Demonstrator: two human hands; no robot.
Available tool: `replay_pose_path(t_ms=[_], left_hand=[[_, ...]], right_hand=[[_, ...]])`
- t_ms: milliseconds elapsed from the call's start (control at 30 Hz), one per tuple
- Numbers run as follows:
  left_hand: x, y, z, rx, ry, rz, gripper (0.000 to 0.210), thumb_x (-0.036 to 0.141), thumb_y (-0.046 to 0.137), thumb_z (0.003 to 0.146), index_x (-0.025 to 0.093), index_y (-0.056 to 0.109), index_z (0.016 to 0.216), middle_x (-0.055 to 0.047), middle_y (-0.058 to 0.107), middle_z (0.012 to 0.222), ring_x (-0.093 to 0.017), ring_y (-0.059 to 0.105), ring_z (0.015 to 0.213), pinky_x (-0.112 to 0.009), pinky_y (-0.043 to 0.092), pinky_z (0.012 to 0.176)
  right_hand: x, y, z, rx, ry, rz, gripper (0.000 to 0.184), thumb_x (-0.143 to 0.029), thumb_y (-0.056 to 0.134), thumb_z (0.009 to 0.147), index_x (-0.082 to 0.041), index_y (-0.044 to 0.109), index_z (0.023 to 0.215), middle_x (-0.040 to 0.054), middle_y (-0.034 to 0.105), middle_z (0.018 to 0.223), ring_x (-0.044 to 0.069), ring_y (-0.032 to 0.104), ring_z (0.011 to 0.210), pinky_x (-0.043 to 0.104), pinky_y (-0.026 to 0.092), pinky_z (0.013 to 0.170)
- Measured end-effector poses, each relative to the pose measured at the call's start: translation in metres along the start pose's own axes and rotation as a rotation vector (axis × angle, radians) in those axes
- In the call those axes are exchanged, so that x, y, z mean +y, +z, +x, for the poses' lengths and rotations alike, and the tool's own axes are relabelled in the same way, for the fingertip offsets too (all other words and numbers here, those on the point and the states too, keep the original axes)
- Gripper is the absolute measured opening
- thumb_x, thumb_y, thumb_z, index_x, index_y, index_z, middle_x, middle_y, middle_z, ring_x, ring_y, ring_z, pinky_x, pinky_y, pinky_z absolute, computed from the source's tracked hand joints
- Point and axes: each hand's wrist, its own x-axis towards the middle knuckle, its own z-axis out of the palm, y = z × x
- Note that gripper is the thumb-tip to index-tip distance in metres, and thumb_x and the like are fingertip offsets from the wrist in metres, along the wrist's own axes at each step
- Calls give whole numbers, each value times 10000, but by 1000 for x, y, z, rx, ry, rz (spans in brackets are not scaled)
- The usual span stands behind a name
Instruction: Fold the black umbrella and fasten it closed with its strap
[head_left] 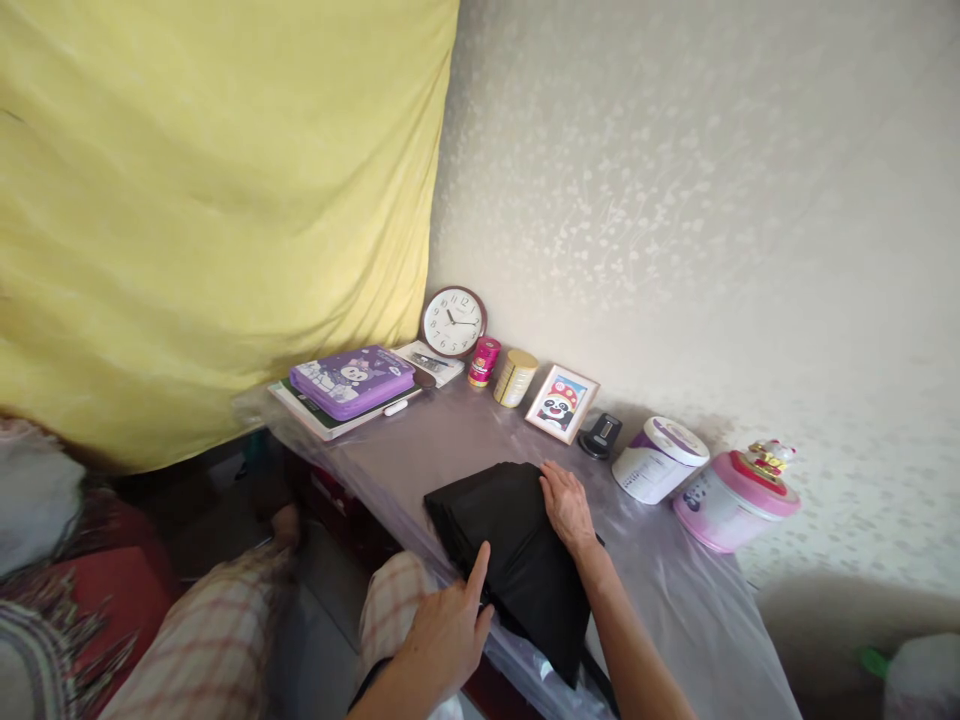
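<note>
While palm-down, right hand (568, 508) outstretched

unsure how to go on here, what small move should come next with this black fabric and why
Perhaps smooth the near side of the black fabric with the left hand, letting the right hand steady the far side: the right hand lies there, the left is at the near side with its index finger outstretched, and folds show in the fabric.
</note>
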Motion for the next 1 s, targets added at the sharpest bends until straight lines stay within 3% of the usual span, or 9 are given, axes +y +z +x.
replay_pose_path(t_ms=[67,167,233,333,433,533,633,767,1000], left_hand=[[0,1,0,3,3,-4,607,301,331,893,211,65,1431,-88,672,937,-222,631,829,-300,428,688],[0,1,-1,9,0,3,606,296,327,893,209,63,1431,-88,669,953,-227,630,833,-306,429,691],[0,1,-2,4,-6,5,606,290,328,893,208,61,1431,-85,664,971,-222,627,845,-297,426,699],[0,1,-2,1,-3,4,605,297,331,895,220,61,1430,-79,662,967,-217,626,849,-290,422,698],[-2,3,-1,7,5,7,604,300,332,897,226,57,1430,-82,664,942,-219,626,836,-298,421,694],[-3,4,0,7,2,5,610,297,337,893,221,58,1430,-82,665,936,-212,624,824,-294,419,686],[-3,4,1,5,16,-2,608,309,327,894,208,59,1430,-82,667,930,-207,624,818,-289,419,680],[-3,2,0,7,13,9,598,315,310,897,199,66,1431,-89,664,942,-214,623,834,-293,418,685],[-6,2,0,15,7,-24,593,351,307,900,212,82,1430,-71,673,890,-212,622,839,-284,400,676]], right_hand=[[-13,-5,-4,-7,-103,97,331,-287,359,920,-171,609,1104,111,605,1178,216,521,1139,436,369,992],[-34,-8,-10,-166,-268,223,302,-314,386,920,-210,627,1071,71,640,1126,187,520,1143,417,339,1017],[-41,-5,-9,-263,-275,219,289,-316,389,922,-229,644,1028,45,663,1084,183,527,1134,436,308,1028],[-34,3,1,-300,-162,131,285,-285,382,924,-234,657,974,30,670,1071,185,535,1124,455,296,1021],[-20,6,13,-256,-33,17,270,-256,393,913,-225,655,969,48,661,1083,201,562,1082,453,331,990],[-14,-2,15,-102,31,-31,263,-247,415,896,-194,633,1034,94,632,1130,226,562,1072,446,365,968],[-21,-13,2,-20,-55,112,290,-270,400,903,-188,609,1087,101,615,1156,209,539,1106,398,403,957],[-30,-16,-17,-152,-227,221,281,-291,398,911,-220,638,1037,59,655,1089,189,542,1111,401,389,984],[16,-26,-24,52,10,101,315,-307,376,898,-174,621,1047,122,620,1129,230,571,1046,440,435,924]])
